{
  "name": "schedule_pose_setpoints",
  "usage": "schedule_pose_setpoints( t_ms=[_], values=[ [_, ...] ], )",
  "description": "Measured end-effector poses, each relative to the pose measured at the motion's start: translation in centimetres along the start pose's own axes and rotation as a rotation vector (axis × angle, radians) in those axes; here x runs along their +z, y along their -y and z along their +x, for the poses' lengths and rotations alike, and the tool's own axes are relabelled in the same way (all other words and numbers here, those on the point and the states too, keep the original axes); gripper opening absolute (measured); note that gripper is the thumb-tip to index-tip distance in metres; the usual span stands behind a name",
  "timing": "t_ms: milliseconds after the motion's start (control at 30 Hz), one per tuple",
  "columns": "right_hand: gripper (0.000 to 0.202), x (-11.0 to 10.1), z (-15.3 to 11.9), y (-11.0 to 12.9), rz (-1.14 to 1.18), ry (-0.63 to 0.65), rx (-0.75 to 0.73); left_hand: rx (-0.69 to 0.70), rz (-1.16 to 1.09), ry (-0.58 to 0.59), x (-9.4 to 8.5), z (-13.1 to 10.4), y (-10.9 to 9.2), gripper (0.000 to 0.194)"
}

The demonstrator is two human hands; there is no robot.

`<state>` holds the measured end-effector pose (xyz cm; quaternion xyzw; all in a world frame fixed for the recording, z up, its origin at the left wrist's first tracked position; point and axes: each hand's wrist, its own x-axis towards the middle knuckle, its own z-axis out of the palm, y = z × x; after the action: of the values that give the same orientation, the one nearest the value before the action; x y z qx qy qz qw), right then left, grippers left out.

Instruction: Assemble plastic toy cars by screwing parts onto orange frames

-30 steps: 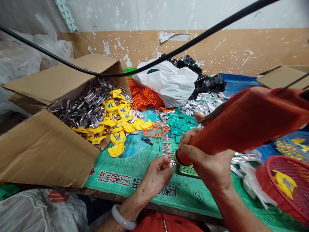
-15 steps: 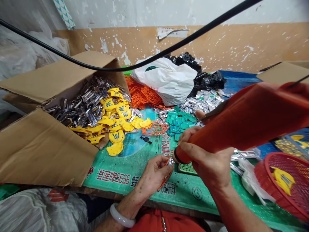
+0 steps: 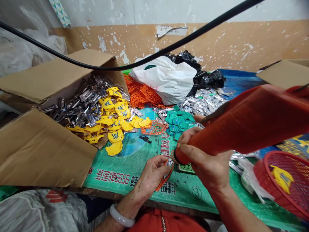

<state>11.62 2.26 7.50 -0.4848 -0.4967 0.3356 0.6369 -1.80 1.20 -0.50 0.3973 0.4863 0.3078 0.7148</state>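
left fingers (image 3: 161,164) pinch orange part (image 3: 164,178) (tool tip touching) | right fingers (image 3: 193,151) grip red tool (image 3: 241,125)

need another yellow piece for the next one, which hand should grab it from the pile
Left. The left hand pinches only a small orange part and lies nearer the yellow pieces; the right hand grips the orange tool.

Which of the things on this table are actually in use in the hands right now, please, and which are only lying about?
In use:
left hand holding a small orange and silver part
right hand gripping the orange power tool
small green perforated plate under the tool tip

Lying about:
cardboard box
yellow pieces
white plastic bag
red basket
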Motion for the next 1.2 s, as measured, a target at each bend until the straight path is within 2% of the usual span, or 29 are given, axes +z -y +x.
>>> schedule_pose_setpoints(
  t_ms=[333, 500, 567, 667, 800, 967, 1133, 1200],
  values=[
    [0.019, 0.3, -0.2, -0.1, 0.064, 0.059, -0.017, 0.034, -0.152, 0.046, 0.1, -0.3, -0.3, 0.027],
    [0.024, 0.0, -0.3, 0.0, 0.115, 0.071, -0.002, 0.003, -0.089, 0.028, 0.1, -0.3, -0.6, 0.024],
    [0.03, -0.5, 0.0, 0.3, 0.18, 0.032, 0.004, -0.022, -0.034, 0.013, 0.0, -0.4, -1.0, 0.021],
    [0.037, -2.0, 1.1, 0.3, 0.211, -0.124, -0.04, -0.038, 0.059, 0.011, -0.4, -0.7, -1.6, 0.018],
    [0.022, -4.4, 2.8, -1.1, 0.061, -0.305, -0.075, -0.022, 0.145, 0.018, -1.0, -0.7, -1.8, 0.02],
    [0.015, -5.6, 3.1, -3.3, 0.039, -0.319, -0.019, -0.009, 0.118, 0.059, -1.3, -0.2, -1.6, 0.029],
    [0.016, -5.2, 2.7, -3.8, 0.031, -0.319, -0.007, 0.004, 0.114, 0.077, -1.2, 0.1, -1.1, 0.029],
    [0.017, -5.1, 2.7, -3.7, 0.029, -0.318, 0.002, 0.029, 0.11, 0.066, -1.1, 0.2, -1.0, 0.035]
  ],
)
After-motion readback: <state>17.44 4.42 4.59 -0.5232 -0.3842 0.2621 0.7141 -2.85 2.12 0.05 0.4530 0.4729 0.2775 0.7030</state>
